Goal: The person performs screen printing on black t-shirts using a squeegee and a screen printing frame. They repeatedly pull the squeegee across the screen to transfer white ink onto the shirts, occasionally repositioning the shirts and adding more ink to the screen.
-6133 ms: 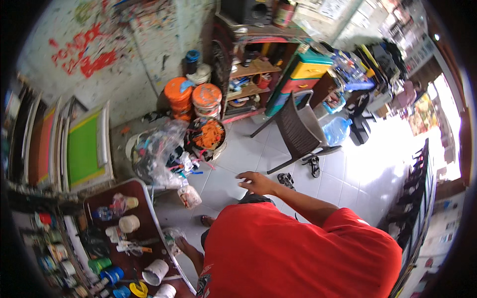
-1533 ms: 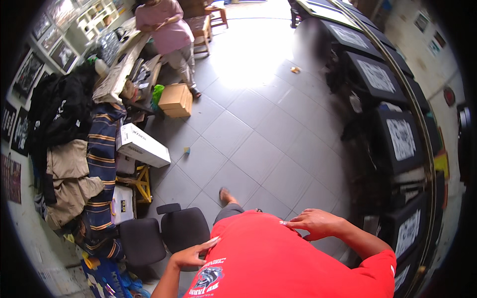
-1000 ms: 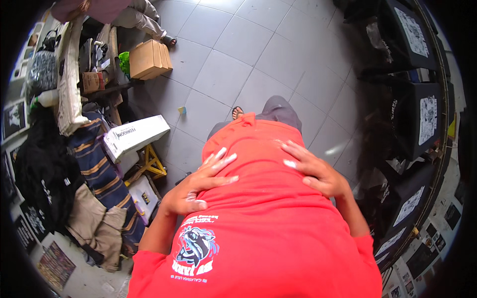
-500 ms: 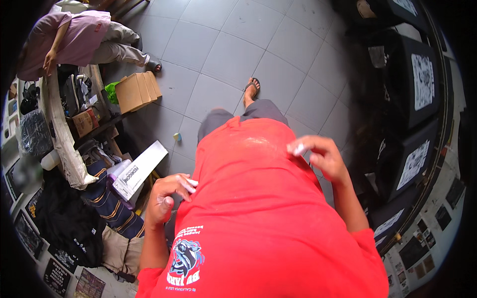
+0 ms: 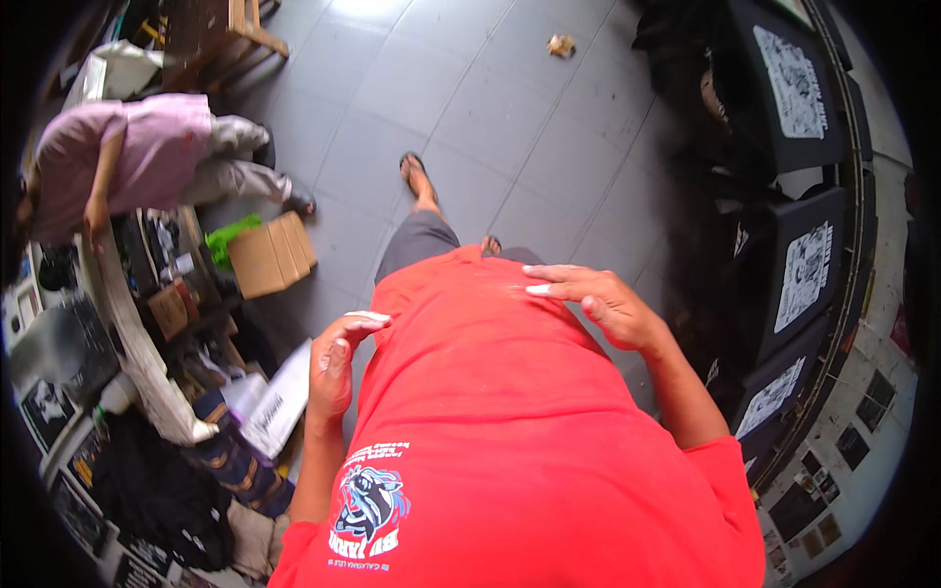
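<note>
Red shirt (image 5: pixel 510 431), cut off below — both hands (image 5: pixel 333 367) (image 5: pixel 613 306) at it, loosely bent, seemingly empty, contact unclear.

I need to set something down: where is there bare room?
Bare floor tiles lie beyond the sandalled feet, between the cardboard box on the left and the black printed fabric on the right, with a crumpled scrap farther up. The left side is crowded: co-worker, worn ledge, white carton, black clothing.

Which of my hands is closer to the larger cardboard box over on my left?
Left. In the picture, your left hand is below and right of the cardboard box, apart from it; your right hand is farther right, by the red shirt.
</note>
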Demonstrator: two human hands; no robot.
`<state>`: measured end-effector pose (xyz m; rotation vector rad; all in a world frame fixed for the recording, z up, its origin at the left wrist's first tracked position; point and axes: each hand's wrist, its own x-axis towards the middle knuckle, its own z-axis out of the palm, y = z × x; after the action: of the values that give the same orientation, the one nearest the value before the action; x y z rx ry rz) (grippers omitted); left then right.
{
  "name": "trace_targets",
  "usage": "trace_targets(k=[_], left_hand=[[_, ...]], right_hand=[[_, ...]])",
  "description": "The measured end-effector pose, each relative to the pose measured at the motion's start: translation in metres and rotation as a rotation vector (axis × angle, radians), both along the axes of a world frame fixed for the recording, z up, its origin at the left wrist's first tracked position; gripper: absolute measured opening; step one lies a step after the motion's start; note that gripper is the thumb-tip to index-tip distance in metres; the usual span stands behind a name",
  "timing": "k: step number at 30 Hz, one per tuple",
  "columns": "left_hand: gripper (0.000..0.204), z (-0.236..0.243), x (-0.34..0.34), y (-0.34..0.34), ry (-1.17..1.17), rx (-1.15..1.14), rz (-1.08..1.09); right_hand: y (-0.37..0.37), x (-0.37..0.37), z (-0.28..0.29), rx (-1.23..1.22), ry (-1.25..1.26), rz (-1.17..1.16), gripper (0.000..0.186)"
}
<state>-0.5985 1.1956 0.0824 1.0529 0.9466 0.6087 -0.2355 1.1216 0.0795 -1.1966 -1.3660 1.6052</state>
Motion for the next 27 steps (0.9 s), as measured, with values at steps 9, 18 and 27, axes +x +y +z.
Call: trace_targets(k=[9,18,27], left_hand=[[0.037,-0.021,0.163,0.283,-0.23,-0.633,-0.141],[0.016,-0.021,0.349,0.426,-0.059,-0.219,-0.639],[0.017,-0.025,0.428,0.581,0.075,0.249,-0.256]], right_hand=[[0.179,0.003,-0.027,-0.075,0.148,-0.649,0.025],[0.349,0.122,-0.025,0.172,0.187,-0.819,0.025],[0.453,0.287,0.029,0.259,-0.6,-0.973,0.025]])
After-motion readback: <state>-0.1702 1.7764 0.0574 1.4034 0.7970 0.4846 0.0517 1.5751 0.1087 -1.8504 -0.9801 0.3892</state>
